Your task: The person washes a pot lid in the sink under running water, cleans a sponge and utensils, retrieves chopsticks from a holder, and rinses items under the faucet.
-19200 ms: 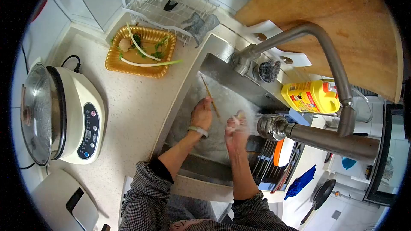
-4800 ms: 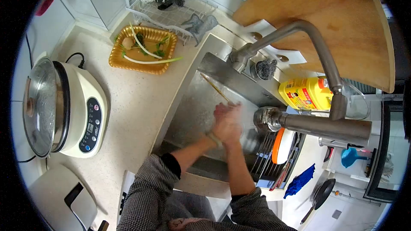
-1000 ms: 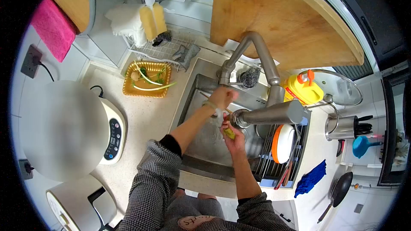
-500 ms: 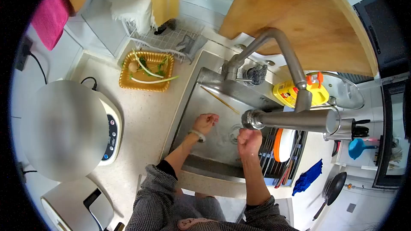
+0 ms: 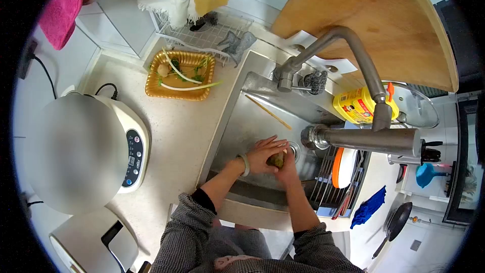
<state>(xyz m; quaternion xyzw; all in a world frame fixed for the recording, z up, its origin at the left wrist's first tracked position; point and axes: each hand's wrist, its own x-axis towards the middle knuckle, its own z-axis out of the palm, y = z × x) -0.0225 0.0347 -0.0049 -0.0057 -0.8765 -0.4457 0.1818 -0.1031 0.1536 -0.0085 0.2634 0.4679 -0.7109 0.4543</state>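
My left hand and my right hand meet over the sink, below the faucet head. Between them is a small yellow-green, brownish lump, too small to identify. The right hand's fingers wrap round it from the right. Against its left side rests the left hand, with fingers stretched out and partly over it. A thin wooden stick lies slanted on the sink floor above the hands. No stream of water shows under the faucet.
Left of the sink are a golden tray of scallions and herbs, and a cooker. To the right sit a rack with an orange-rimmed dish, a yellow bottle and a blue cloth. A wooden board leans behind.
My hands, apart half a second ago, have come together around the lump. The left moved right and the right moved slightly down. The whole view has shifted a little.
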